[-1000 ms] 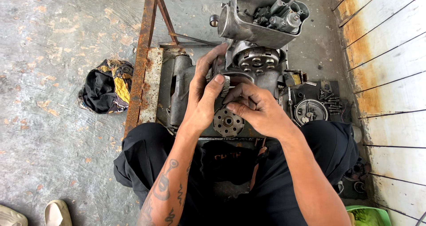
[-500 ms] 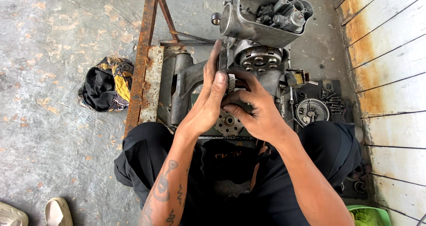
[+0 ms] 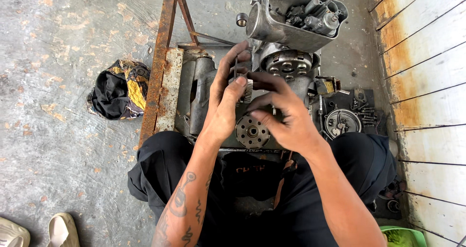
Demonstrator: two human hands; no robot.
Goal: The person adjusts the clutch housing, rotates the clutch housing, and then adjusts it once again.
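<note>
My left hand (image 3: 224, 101) and my right hand (image 3: 281, 112) meet over a greasy engine block (image 3: 204, 94) in front of my knees. Between the fingers of both hands is a small toothed metal gear (image 3: 246, 89), held upright; the left thumb presses on its top, the right fingers pinch its side. Just below the hands lies a round clutch plate with several holes (image 3: 252, 131). Behind them is a round clutch hub with bolts (image 3: 289, 65).
A metal tub of engine parts (image 3: 272, 26) stands on the far side. A rusty steel frame (image 3: 160, 67) runs along the left. A black and yellow cloth (image 3: 119, 89) lies on the concrete floor. Loose parts and a round cover (image 3: 342, 122) sit at right by a rusty white wall (image 3: 427, 72).
Both hands have risen from the round plate and drawn together around the small gear. The plate below, partly covered before, now shows in full.
</note>
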